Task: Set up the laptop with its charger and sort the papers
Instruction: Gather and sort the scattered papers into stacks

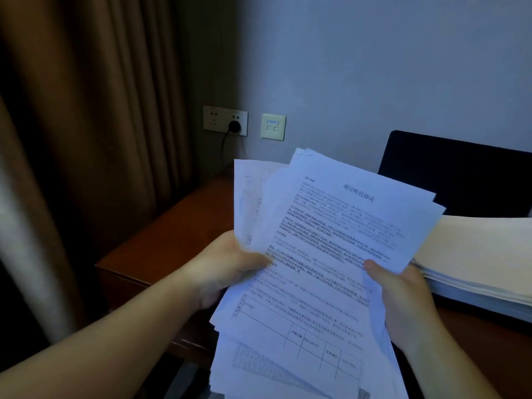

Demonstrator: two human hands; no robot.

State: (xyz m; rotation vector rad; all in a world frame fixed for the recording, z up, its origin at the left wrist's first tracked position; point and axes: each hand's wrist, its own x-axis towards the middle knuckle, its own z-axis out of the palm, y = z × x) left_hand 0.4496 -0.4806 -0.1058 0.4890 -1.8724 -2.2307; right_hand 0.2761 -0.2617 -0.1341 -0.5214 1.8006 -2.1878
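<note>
A loose, fanned bundle of printed papers (322, 254) is held up in front of me over the desk. My left hand (227, 266) grips its left edge, thumb on the top sheet. My right hand (403, 298) grips the right edge, thumb pressed on the printed text. Behind the sheets, at the right, stands the dark open laptop (460, 174), its screen off. A black charger plug (234, 126) sits in the wall socket (225, 120), and its cable (223, 148) drops behind the desk.
A thick stack of cream papers (478, 254) lies on the wooden desk (172, 228) at the right, in front of the laptop. A white wall panel (273, 126) is beside the socket. Brown curtains (86, 110) hang at the left.
</note>
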